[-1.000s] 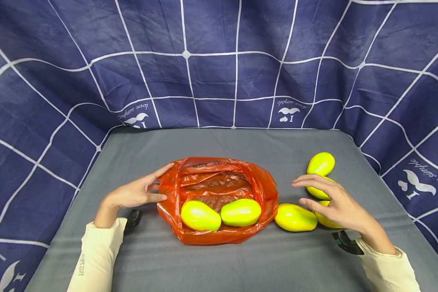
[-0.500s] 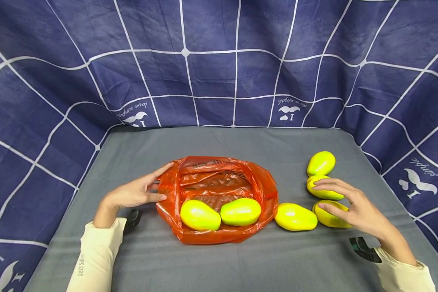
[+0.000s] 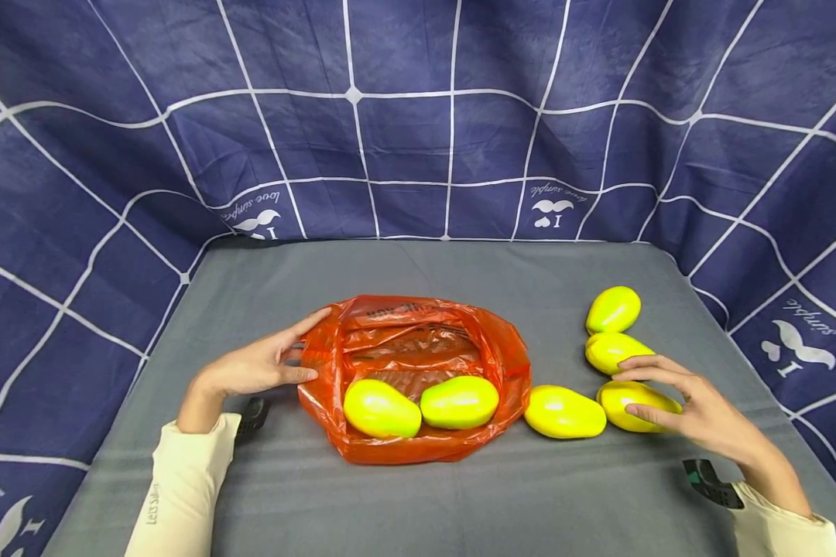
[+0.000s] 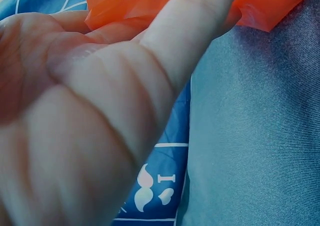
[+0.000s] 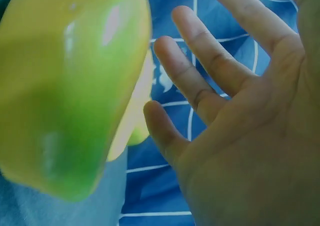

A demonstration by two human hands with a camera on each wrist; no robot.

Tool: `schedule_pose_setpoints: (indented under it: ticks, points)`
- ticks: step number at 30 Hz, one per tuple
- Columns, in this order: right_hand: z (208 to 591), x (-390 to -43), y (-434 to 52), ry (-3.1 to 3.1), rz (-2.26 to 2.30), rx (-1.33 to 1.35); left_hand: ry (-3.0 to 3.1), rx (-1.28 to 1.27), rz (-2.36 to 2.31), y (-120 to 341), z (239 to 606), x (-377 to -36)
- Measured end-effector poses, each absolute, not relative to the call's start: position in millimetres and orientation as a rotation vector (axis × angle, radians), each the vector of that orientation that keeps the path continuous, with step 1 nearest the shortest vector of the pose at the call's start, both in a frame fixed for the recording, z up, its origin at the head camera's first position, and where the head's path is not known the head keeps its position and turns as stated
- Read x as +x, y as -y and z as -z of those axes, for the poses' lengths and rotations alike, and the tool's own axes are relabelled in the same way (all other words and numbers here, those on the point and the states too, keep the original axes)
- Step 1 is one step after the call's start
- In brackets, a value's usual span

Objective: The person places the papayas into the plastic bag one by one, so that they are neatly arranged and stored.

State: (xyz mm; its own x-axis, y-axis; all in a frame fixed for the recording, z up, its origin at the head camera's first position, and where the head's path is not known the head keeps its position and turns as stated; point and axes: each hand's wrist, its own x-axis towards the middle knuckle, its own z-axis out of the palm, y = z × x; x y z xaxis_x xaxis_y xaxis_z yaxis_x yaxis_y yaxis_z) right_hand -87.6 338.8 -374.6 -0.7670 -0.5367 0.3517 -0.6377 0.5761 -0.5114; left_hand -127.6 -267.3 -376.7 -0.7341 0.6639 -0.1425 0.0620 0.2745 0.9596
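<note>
An orange plastic bag (image 3: 418,340) lies open on the grey table (image 3: 460,503) with two yellow-green mangoes (image 3: 382,408) (image 3: 460,402) inside. My left hand (image 3: 272,363) holds the bag's left rim between thumb and fingers; the left wrist view shows a finger (image 4: 125,96) against the orange plastic (image 4: 150,1). My right hand (image 3: 651,391) hovers spread over the mango at the near right (image 3: 616,398), thumb and fingers on either side of it. In the right wrist view that mango (image 5: 70,86) sits close to the straight fingers (image 5: 200,81), with no grip visible.
Three more mangoes lie loose on the table: one just right of the bag (image 3: 564,412) and two farther back on the right (image 3: 609,350) (image 3: 613,309). A blue checked cloth (image 3: 418,139) walls in the table at the back and both sides.
My right hand has drawn right and toward me, from above the middle mangoes to the near right one. The left hand and the bag have stayed put.
</note>
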Motion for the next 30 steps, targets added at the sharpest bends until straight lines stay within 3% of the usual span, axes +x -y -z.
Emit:
schedule_pose_setpoints:
  ticks: [30]
  points:
    - [407,-88,-354,2.734,-1.050,0.924,-2.025,0.640,-1.464,266,372,-128]
